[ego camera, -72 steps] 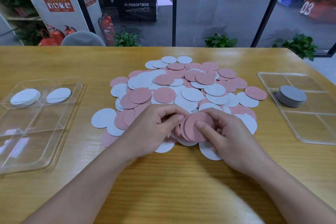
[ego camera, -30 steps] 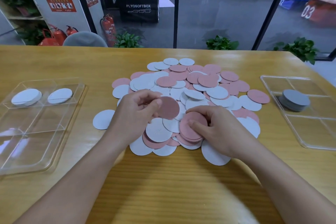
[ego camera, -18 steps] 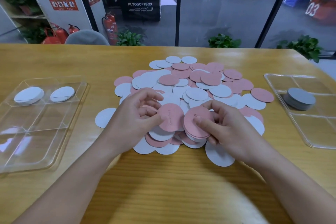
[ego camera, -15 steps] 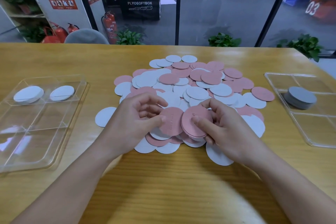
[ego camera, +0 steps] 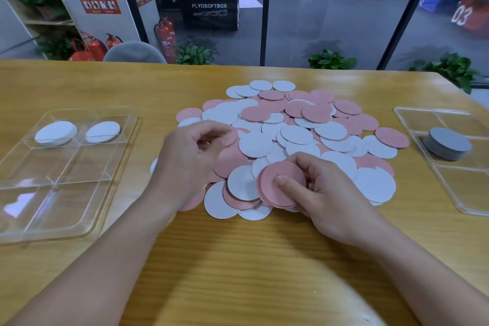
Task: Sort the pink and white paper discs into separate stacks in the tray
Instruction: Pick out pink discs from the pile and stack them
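My right hand (ego camera: 325, 193) pinches a small stack of pink discs (ego camera: 283, 184), thumb on top, at the near edge of the pile (ego camera: 291, 135). The disc my left hand (ego camera: 190, 156) was passing over half a second ago has joined that stack; the left now reaches back into the pile, fingers curled, and I cannot tell if they hold anything. So the pink stack grows. Farther left, the tray (ego camera: 66, 167) holds only white discs (ego camera: 55, 133).
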Action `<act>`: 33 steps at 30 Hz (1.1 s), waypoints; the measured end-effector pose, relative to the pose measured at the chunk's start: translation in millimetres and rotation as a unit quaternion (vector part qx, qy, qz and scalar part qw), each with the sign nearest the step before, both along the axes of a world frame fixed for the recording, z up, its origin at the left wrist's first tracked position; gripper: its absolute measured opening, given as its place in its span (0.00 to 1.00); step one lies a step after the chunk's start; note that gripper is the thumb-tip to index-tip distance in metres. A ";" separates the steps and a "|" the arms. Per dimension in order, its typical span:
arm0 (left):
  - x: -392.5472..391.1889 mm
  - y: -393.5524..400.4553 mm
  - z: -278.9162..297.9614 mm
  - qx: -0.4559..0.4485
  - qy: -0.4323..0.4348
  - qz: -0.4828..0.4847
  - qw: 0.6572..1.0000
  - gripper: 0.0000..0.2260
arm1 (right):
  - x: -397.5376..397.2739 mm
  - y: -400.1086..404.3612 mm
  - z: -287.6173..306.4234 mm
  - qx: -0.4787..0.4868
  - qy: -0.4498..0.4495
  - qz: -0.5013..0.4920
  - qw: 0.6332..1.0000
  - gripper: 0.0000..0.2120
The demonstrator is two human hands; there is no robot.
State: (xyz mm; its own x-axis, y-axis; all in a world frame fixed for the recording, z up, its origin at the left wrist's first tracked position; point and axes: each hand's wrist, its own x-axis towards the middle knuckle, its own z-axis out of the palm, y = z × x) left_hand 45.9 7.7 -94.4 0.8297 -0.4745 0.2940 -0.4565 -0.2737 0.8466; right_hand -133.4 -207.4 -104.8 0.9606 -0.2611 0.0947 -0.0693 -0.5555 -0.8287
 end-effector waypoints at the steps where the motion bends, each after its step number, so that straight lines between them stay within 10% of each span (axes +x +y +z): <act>1: 7.2 1.8 -3.5 0.052 -0.050 0.031 0.997 0.08 | 1.2 1.4 0.6 -0.001 0.000 -0.001 1.000 0.09; 8: 18.5 -15.8 -27.4 0.273 -0.097 0.038 0.956 0.11 | 21.3 13.4 10.1 0.063 -0.019 -0.007 0.998 0.07; 13: 13.1 -12.0 -26.0 0.198 -0.137 -0.011 0.971 0.11 | 35.2 16.9 17.9 0.111 -0.011 -0.049 0.993 0.08; 20: 8.9 -10.1 -16.9 0.168 -0.082 -0.046 0.981 0.06 | 17.2 12.6 3.7 -0.075 -0.038 -0.051 0.995 0.06; 28: 8.0 -12.4 -18.2 0.131 -0.102 -0.017 0.986 0.30 | 12.9 5.9 -0.1 -0.090 -0.028 -0.044 0.995 0.05; 33: 6.2 -9.0 -12.0 0.017 -0.044 0.001 0.999 0.17 | 13.2 4.0 -2.3 -0.056 -0.034 -0.043 0.997 0.06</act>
